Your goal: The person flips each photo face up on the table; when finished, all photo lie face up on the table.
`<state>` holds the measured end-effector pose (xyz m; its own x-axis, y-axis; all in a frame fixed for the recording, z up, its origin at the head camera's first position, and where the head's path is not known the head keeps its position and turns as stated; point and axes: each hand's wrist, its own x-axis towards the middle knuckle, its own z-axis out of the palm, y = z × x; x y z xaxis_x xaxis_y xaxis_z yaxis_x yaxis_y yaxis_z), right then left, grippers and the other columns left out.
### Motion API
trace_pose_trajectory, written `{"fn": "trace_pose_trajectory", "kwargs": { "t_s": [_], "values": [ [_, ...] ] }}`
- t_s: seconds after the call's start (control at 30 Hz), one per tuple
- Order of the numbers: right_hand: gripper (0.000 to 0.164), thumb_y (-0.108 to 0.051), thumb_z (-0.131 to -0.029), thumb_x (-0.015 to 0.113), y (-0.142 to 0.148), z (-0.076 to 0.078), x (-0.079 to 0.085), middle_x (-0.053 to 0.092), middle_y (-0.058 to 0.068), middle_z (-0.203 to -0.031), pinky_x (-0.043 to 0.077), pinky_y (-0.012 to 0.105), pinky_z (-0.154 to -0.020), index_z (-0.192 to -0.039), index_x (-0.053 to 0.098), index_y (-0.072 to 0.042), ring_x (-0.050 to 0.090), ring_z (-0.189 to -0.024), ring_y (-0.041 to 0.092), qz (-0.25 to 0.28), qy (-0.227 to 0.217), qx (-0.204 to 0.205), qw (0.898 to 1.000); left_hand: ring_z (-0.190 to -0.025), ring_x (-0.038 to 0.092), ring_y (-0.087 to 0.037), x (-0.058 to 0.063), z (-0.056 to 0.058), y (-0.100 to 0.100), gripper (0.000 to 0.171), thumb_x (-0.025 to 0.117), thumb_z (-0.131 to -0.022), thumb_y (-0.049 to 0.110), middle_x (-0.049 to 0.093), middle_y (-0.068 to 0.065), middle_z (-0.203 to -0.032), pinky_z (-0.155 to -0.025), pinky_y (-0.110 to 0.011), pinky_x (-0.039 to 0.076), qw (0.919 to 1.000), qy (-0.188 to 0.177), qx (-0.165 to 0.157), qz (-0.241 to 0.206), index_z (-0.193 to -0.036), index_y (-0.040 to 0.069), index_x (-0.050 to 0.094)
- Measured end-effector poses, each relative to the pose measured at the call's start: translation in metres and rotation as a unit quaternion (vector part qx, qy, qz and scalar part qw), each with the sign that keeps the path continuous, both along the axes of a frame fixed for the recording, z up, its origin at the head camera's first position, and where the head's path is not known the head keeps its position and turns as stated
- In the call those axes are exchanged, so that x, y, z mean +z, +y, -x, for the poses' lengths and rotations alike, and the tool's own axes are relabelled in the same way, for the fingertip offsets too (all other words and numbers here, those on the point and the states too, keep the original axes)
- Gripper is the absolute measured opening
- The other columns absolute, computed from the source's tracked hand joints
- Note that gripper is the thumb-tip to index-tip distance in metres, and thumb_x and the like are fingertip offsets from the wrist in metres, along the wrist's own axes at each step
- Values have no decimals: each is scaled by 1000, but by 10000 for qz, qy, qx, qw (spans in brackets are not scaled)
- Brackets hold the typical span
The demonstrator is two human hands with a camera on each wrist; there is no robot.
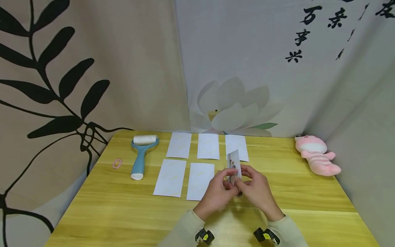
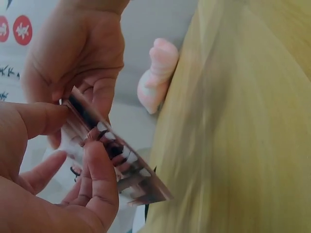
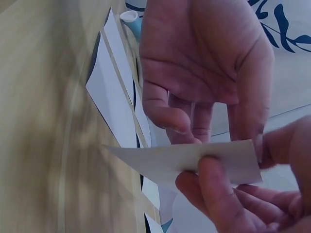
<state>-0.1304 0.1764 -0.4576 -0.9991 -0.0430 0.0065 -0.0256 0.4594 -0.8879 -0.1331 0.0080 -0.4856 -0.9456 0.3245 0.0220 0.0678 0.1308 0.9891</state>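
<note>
Left hand [image 1: 217,193] and right hand [image 1: 259,192] both pinch one tilted photo card [image 1: 233,158] above wooden table [image 1: 117,209], near five white cards [image 1: 169,178] lying in two rows.

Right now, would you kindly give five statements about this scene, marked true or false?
1. The left hand and right hand hold one photo card. True.
2. It is blank on both faces. False: one face bears a printed picture.
3. The pink ring lies left of the lint roller. True.
4. The other cards form one pile. False: the white cards lie spread in two rows.
5. The plush toy lies near the right edge of the table. True.
</note>
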Motion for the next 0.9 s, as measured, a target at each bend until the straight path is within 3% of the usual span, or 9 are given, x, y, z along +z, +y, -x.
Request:
{"fn": "trace_pose_trajectory", "kwargs": {
  "t_s": [0.13, 0.37, 0.47, 0.57, 0.67, 0.77, 0.9],
  "values": [
    [39, -4, -98, 66, 1, -1, -1, 75, 23, -125, 60, 26, -62, -137, 65, -5, 81, -87, 26, 4, 115, -75, 9999, -85, 63, -8, 1, -2, 3, 50, 78, -95, 21, 57, -13, -134, -66, -20, 54, 9997, 88, 36, 238, -144, 22, 63],
    [40, -4, -99, 66, 5, -2, 1, 73, 26, -128, 62, 27, -65, -139, 64, -3, 81, -89, 27, 22, 159, -93, 9998, -89, 65, -6, 3, -1, -2, 46, 75, -97, 24, 59, -9, -133, -70, -22, 56, 9987, 183, 66, 470, -142, 23, 66],
    [42, -5, -99, 68, 7, -1, 3, 71, 28, -130, 64, 28, -67, -141, 63, -2, 80, -90, 29, -62, 243, -115, 9996, -93, 66, -9, 2, 3, -10, 42, 73, -96, 19, 62, -11, -131, -72, -24, 57, 9969, 326, 340, 627, -138, 18, 69],
    [43, -6, -100, 68, 9, -2, 6, 71, 29, -130, 64, 28, -68, -142, 62, -2, 80, -92, 32, -172, 313, -140, 9993, -100, 67, -15, 1, 9, -20, 38, 72, -97, 18, 64, -13, -132, -75, -28, 56, 9940, 234, 723, 781, -135, 15, 69],
    [43, -8, -101, 68, 11, -4, 9, 70, 28, -131, 62, 26, -67, -142, 62, -3, 80, -93, 32, -179, 290, -140, 9993, -106, 67, -20, -1, 15, -28, 39, 71, -98, 17, 66, -16, -133, -78, -31, 57, 9935, -132, 927, 655, -136, 11, 67],
    [43, -10, -101, 69, 12, -5, 10, 70, 27, -131, 61, 24, -67, -143, 61, -4, 79, -95, 32, -97, 249, -87, 9996, -104, 68, -23, -2, 18, -33, 40, 70, -100, 17, 65, -17, -129, -79, -34, 59, 9937, -741, 835, 105, -138, 7, 64],
    [42, -10, -101, 70, 12, -6, 9, 71, 26, -129, 62, 25, -68, -142, 61, -4, 79, -97, 32, 112, 232, 13, 9997, -96, 67, -20, -5, 20, -36, 37, 69, -102, 14, 62, -13, -117, -77, -33, 62, 9872, -1355, 610, -586, -137, 4, 63]
  ]
}}
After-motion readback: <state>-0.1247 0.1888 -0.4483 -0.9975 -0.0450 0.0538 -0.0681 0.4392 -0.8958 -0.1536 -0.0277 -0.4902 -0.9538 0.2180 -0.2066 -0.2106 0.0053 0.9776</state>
